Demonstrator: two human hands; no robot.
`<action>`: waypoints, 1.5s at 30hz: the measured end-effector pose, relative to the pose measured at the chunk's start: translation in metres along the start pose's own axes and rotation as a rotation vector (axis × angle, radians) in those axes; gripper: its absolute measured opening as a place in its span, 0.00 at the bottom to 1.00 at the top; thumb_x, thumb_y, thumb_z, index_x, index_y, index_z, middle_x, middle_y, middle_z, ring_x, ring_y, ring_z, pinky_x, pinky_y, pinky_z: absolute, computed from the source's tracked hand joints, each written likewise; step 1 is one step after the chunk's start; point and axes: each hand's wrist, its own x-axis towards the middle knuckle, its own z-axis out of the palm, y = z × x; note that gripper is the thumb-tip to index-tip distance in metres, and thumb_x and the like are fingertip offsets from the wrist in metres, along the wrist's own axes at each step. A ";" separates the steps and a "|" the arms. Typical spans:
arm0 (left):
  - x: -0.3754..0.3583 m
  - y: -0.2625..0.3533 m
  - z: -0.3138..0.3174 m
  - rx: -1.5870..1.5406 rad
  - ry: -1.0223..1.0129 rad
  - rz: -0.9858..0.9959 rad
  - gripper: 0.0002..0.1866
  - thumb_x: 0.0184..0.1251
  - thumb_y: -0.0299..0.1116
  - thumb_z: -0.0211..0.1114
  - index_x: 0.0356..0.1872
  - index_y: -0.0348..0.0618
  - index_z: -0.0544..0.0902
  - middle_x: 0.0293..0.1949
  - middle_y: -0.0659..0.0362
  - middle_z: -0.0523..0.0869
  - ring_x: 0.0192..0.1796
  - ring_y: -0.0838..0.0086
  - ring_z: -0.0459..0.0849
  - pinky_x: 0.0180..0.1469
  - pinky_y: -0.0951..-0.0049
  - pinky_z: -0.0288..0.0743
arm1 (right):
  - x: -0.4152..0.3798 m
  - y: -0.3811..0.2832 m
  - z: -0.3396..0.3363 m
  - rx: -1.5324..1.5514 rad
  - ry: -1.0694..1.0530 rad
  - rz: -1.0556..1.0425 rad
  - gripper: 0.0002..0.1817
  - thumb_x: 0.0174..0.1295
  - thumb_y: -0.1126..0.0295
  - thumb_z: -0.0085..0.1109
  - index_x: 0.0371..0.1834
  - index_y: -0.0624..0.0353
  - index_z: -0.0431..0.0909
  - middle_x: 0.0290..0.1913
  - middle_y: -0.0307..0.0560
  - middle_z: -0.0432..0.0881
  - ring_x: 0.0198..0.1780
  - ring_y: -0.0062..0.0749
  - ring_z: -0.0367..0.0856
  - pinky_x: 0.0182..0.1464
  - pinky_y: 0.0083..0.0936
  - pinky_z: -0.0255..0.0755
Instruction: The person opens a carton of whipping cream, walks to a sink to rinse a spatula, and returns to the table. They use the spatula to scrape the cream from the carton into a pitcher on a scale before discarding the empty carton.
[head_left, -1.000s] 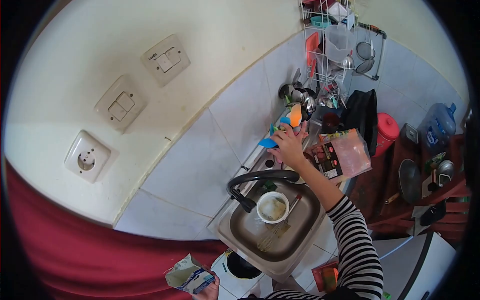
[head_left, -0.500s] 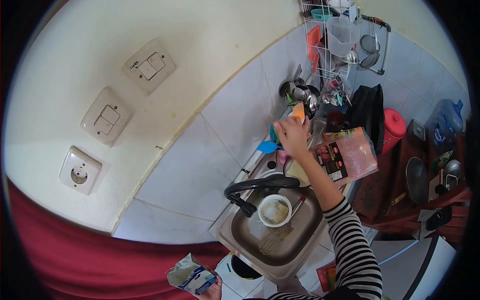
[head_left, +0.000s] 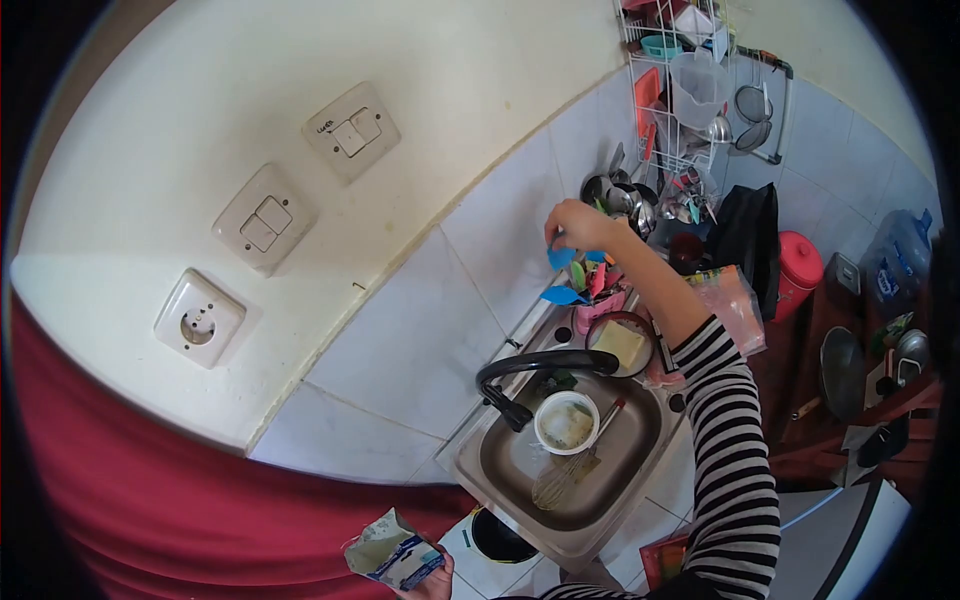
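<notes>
My right hand [head_left: 582, 226] reaches over the far end of the sink, fingers closed on the blue head of what looks like a spatula [head_left: 562, 258]. Below it, a pink holder [head_left: 598, 316] contains several colourful utensils, with another blue head [head_left: 563, 295] leaning out to the left. My left hand [head_left: 434, 582], low in the view, grips an opened cardboard packet [head_left: 392, 552] with a pale inside and blue print. Behind the faucet, a pale yellow block [head_left: 620, 345] sits in a round dark-rimmed dish.
In the steel sink [head_left: 500, 490] lie a white tub [head_left: 566, 423] with cloudy residue and a whisk [head_left: 560, 480]. A black faucet [head_left: 545, 362] arches over it. Steel ladles and spoons [head_left: 625, 195] stand behind. A dark-mouthed bin [head_left: 503, 535] is beside my left hand.
My right hand has moved left from the orange utensil to the blue one, uncovering the pink holder. The camera view has shifted slightly. My left hand still grips the packet.
</notes>
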 end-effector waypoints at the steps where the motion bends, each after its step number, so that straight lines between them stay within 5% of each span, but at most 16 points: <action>1: 0.000 0.001 -0.001 0.029 -0.004 0.014 0.36 0.49 0.56 0.59 0.58 0.48 0.68 0.57 0.53 0.70 0.57 0.59 0.69 0.59 0.55 0.61 | -0.003 -0.002 -0.006 0.119 0.127 -0.043 0.08 0.40 0.75 0.62 0.27 0.61 0.79 0.28 0.51 0.80 0.33 0.40 0.78 0.39 0.27 0.71; 7: -0.003 0.000 0.008 0.020 -0.039 -0.019 0.36 0.49 0.57 0.58 0.59 0.49 0.66 0.58 0.54 0.70 0.57 0.60 0.69 0.59 0.54 0.62 | -0.022 -0.029 -0.038 0.410 0.599 0.051 0.09 0.49 0.76 0.58 0.35 0.61 0.75 0.31 0.49 0.79 0.33 0.37 0.78 0.37 0.27 0.71; 9: -0.002 0.006 0.004 0.033 -0.079 -0.033 0.36 0.49 0.57 0.59 0.59 0.50 0.66 0.58 0.54 0.69 0.57 0.61 0.69 0.59 0.54 0.61 | -0.033 -0.044 -0.045 0.420 0.701 0.090 0.07 0.54 0.75 0.57 0.36 0.61 0.74 0.31 0.44 0.78 0.33 0.27 0.76 0.34 0.23 0.71; 12: 0.005 0.014 -0.006 0.009 -0.129 -0.095 0.36 0.49 0.56 0.59 0.60 0.50 0.65 0.59 0.54 0.67 0.57 0.61 0.68 0.59 0.53 0.61 | -0.061 -0.073 -0.056 0.897 1.163 -0.008 0.08 0.59 0.70 0.56 0.39 0.61 0.72 0.34 0.37 0.74 0.35 0.16 0.73 0.31 0.17 0.71; 13: 0.008 0.016 -0.009 -0.024 -0.135 -0.125 0.36 0.49 0.56 0.59 0.60 0.50 0.65 0.60 0.55 0.66 0.58 0.61 0.68 0.59 0.53 0.61 | -0.076 -0.085 -0.063 0.866 1.168 -0.002 0.08 0.59 0.70 0.56 0.39 0.61 0.72 0.34 0.37 0.74 0.35 0.16 0.73 0.31 0.17 0.71; 17: 0.010 0.008 0.024 -0.068 -0.263 -0.325 0.36 0.49 0.56 0.59 0.59 0.49 0.66 0.59 0.54 0.67 0.59 0.61 0.67 0.59 0.53 0.61 | -0.152 -0.121 -0.072 0.990 1.784 -0.136 0.12 0.59 0.69 0.57 0.43 0.59 0.69 0.36 0.38 0.73 0.36 0.20 0.73 0.33 0.19 0.72; 18: 0.019 0.011 0.015 -0.103 -0.273 -0.373 0.39 0.51 0.62 0.54 0.62 0.52 0.62 0.62 0.54 0.64 0.64 0.58 0.61 0.61 0.45 0.53 | -0.180 -0.140 -0.068 1.006 1.894 -0.070 0.12 0.59 0.68 0.57 0.43 0.58 0.69 0.37 0.40 0.74 0.36 0.23 0.74 0.34 0.19 0.73; 21: 0.020 0.002 0.025 -0.034 -0.290 -0.479 0.36 0.51 0.57 0.55 0.59 0.48 0.66 0.57 0.53 0.70 0.60 0.58 0.65 0.61 0.52 0.55 | -0.277 -0.209 -0.023 1.055 1.888 0.243 0.10 0.60 0.65 0.55 0.42 0.53 0.70 0.34 0.34 0.75 0.32 0.18 0.74 0.27 0.20 0.71; 24: 0.041 -0.012 0.009 -0.057 -0.340 -0.820 0.34 0.54 0.58 0.51 0.60 0.49 0.65 0.61 0.52 0.66 0.62 0.57 0.63 0.61 0.50 0.52 | -0.351 -0.327 0.045 1.063 1.853 0.641 0.08 0.60 0.64 0.55 0.40 0.51 0.70 0.30 0.31 0.73 0.28 0.13 0.70 0.21 0.14 0.61; 28: 0.033 -0.048 0.012 -0.079 -0.690 -1.245 0.35 0.57 0.57 0.52 0.64 0.52 0.60 0.63 0.52 0.62 0.65 0.56 0.59 0.60 0.44 0.55 | -0.428 -0.495 0.165 0.856 1.959 1.125 0.09 0.62 0.62 0.52 0.39 0.53 0.71 0.24 0.31 0.72 0.22 0.14 0.69 0.20 0.13 0.62; 30: 0.016 -0.061 0.006 -0.083 -0.631 -1.428 0.36 0.56 0.57 0.53 0.64 0.52 0.59 0.63 0.52 0.62 0.65 0.56 0.60 0.60 0.44 0.56 | -0.443 -0.575 0.217 0.829 2.205 1.232 0.09 0.62 0.63 0.52 0.40 0.53 0.72 0.25 0.32 0.74 0.22 0.14 0.72 0.16 0.14 0.63; 33: -0.020 -0.083 -0.001 0.033 -0.570 -1.649 0.38 0.55 0.58 0.55 0.64 0.53 0.57 0.61 0.52 0.65 0.63 0.55 0.63 0.60 0.45 0.58 | -0.444 -0.675 0.255 1.114 2.527 1.127 0.12 0.62 0.65 0.50 0.47 0.54 0.70 0.30 0.37 0.76 0.25 0.21 0.76 0.23 0.16 0.71; 37: -0.091 -0.097 -0.001 0.001 -0.777 -1.851 0.47 0.51 0.61 0.57 0.64 0.38 0.52 0.53 0.52 0.73 0.56 0.61 0.72 0.58 0.62 0.66 | -0.406 -0.764 0.246 1.325 2.240 0.920 0.17 0.64 0.70 0.45 0.56 0.58 0.61 0.27 0.42 0.75 0.25 0.26 0.77 0.26 0.23 0.75; 41: -0.164 -0.097 -0.008 0.052 -0.826 -2.036 0.47 0.51 0.61 0.56 0.64 0.39 0.52 0.53 0.51 0.73 0.57 0.59 0.71 0.58 0.60 0.64 | -0.390 -0.818 0.242 1.485 2.049 1.130 0.17 0.67 0.67 0.41 0.57 0.57 0.61 0.18 0.35 0.64 0.15 0.18 0.62 0.22 0.17 0.66; 42: -0.180 -0.095 -0.009 0.128 -0.860 -2.070 0.46 0.51 0.62 0.56 0.64 0.39 0.53 0.54 0.51 0.72 0.57 0.59 0.70 0.59 0.60 0.64 | -0.392 -0.830 0.238 1.417 2.030 1.202 0.16 0.68 0.65 0.39 0.57 0.57 0.63 0.17 0.30 0.56 0.15 0.14 0.53 0.20 0.12 0.56; 45: -0.237 -0.097 -0.030 0.128 -0.967 -2.215 0.45 0.54 0.66 0.45 0.65 0.40 0.54 0.57 0.49 0.70 0.60 0.55 0.67 0.59 0.53 0.62 | -0.417 -0.872 0.249 1.123 2.206 1.289 0.16 0.68 0.64 0.40 0.56 0.56 0.64 0.17 0.29 0.54 0.16 0.12 0.51 0.19 0.11 0.51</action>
